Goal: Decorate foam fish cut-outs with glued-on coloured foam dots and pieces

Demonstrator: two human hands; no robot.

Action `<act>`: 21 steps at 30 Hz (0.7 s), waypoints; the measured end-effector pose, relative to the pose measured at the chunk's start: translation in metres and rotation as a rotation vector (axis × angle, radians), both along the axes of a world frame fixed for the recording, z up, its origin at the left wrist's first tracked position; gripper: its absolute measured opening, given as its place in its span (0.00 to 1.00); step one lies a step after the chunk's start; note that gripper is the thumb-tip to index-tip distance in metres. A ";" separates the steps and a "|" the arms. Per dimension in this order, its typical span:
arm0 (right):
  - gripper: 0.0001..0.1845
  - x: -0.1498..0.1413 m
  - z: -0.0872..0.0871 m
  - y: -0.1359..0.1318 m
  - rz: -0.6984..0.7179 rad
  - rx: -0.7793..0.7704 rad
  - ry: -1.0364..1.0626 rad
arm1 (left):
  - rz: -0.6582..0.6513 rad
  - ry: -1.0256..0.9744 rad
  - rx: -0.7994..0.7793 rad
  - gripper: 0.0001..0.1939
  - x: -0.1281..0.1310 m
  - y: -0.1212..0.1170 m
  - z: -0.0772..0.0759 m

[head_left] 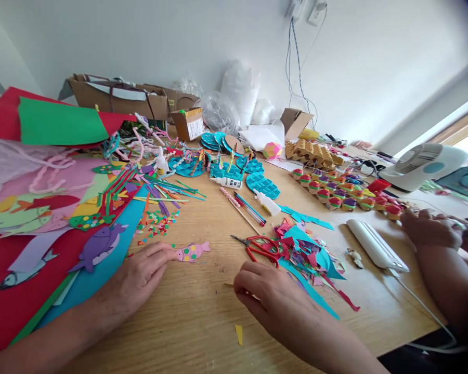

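A pink paper fish [194, 252] with green and yellow dots lies flat on the wooden table. My left hand [146, 272] has its fingertips pressed together on the fish's head end. To the right, my right hand [267, 291] is curled in a pinch just above the tabletop. A thin yellowish paper strip [228, 284] pokes out at its fingertips; most of it is hidden. Just beyond that hand lie red-handled scissors [259, 248], blades pointing left. Small coloured paper dots [158, 224] are scattered behind my left hand. A yellow paper scrap [238, 334] sits nearer me.
Coloured paper sheets and cut-out fish, including a purple whale [97, 246], cover the left side. Paper scraps [308, 249] heap up at right, near a white power bank [376, 244]. Glue bottles [267, 202] and pens stand farther back. Another person's hand [431, 228] works at far right.
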State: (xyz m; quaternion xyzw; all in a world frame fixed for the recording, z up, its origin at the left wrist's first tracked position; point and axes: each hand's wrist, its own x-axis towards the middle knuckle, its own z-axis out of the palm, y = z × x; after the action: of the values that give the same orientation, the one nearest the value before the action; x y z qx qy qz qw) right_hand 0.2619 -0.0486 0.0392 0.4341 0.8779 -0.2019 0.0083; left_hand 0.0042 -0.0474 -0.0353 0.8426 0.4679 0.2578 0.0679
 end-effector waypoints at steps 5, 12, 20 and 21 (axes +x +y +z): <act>0.07 0.017 -0.008 -0.008 0.019 0.017 -0.052 | 0.129 0.028 -0.127 0.13 -0.024 0.026 0.024; 0.04 0.010 -0.002 -0.016 0.092 -0.019 -0.083 | 0.196 0.287 -0.367 0.10 -0.042 0.074 0.041; 0.05 0.004 0.002 -0.018 0.102 -0.113 -0.194 | 0.119 0.375 -0.412 0.09 -0.049 0.084 0.039; 0.05 0.004 0.002 -0.018 0.095 -0.121 -0.197 | 0.113 0.380 -0.416 0.09 -0.051 0.084 0.039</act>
State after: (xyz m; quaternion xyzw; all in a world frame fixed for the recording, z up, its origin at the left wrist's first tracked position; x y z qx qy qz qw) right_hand 0.2662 -0.0661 0.0414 0.4083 0.8788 -0.2101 0.1301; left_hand -0.0469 0.0365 0.0033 0.8163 0.5613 -0.0027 0.1360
